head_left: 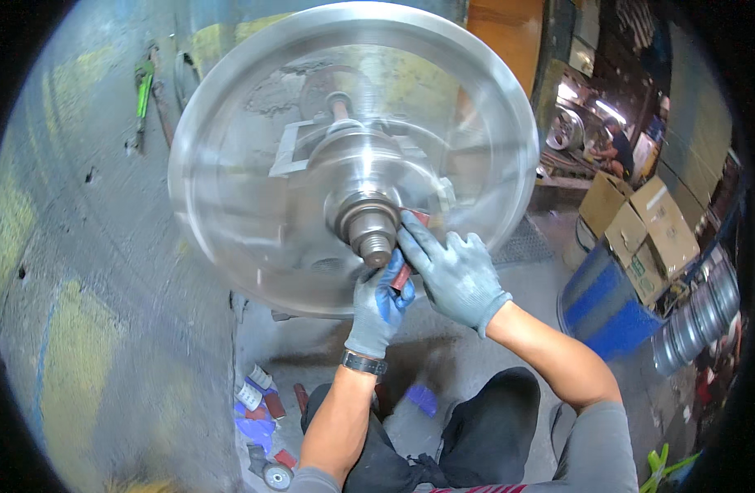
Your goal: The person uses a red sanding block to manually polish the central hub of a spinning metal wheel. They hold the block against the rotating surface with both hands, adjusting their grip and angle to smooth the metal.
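Note:
A metal wheel rim (pixel 509 156) spins in front of me, its spokes blurred to a see-through haze. At its middle a steel spindle (pixel 377 238) with a threaded end points toward me. My left hand (pixel 373 308), in a grey-blue glove, is closed on a red-brown strip that looks like sandpaper (pixel 400 278), just below the spindle's end. My right hand (pixel 460 275), gloved alike, reaches in from the right. Its fingers press the strip's upper part against the wheel's hub beside the spindle. The fingertips partly hide the strip there.
A scuffed wall (pixel 90 246) stands close on the left with a green-handled tool (pixel 143 94) on it. Red sandpaper pieces (pixel 275 404) and small white rolls (pixel 248 396) lie low left. At right are a blue drum (pixel 607 304), cardboard boxes (pixel 653 230), stacked rims (pixel 702 312) and a distant person (pixel 620 148).

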`<act>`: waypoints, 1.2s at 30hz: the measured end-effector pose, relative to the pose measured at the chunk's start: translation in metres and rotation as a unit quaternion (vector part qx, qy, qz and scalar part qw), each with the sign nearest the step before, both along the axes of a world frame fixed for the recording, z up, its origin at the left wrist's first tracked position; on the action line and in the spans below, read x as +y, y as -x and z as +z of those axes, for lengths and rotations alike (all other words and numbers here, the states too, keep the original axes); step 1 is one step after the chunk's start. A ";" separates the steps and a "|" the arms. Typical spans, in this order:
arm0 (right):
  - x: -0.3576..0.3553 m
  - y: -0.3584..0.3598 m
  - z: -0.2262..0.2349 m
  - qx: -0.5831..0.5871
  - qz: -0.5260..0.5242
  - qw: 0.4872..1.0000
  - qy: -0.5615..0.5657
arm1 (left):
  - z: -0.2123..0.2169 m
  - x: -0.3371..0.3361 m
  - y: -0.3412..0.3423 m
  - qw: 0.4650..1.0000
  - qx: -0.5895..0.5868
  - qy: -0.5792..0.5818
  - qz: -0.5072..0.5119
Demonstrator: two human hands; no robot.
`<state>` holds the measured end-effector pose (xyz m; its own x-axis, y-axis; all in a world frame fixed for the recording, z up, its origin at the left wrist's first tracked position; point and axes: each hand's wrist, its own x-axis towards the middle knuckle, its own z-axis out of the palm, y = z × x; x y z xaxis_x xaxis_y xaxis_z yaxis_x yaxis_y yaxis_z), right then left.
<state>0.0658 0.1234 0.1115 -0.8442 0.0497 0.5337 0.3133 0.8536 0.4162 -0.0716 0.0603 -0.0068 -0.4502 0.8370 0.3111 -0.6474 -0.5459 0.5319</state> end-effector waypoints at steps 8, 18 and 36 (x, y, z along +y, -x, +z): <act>0.002 0.002 -0.008 0.021 -0.003 1.000 0.002 | 0.000 0.001 0.001 0.998 -0.044 0.046 -0.024; 0.000 0.002 -0.009 0.005 -0.008 1.000 0.000 | -0.002 0.000 0.000 0.998 -0.033 0.040 -0.036; 0.000 0.000 -0.015 -0.019 -0.033 0.999 0.003 | 0.021 -0.009 -0.010 0.993 -0.088 0.077 -0.015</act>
<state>0.0661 0.1237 0.0966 -0.8583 0.1084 0.5016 0.3529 0.8343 0.4236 -0.0618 0.0514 0.0143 -0.4598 0.8827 0.0968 -0.7525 -0.4452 0.4853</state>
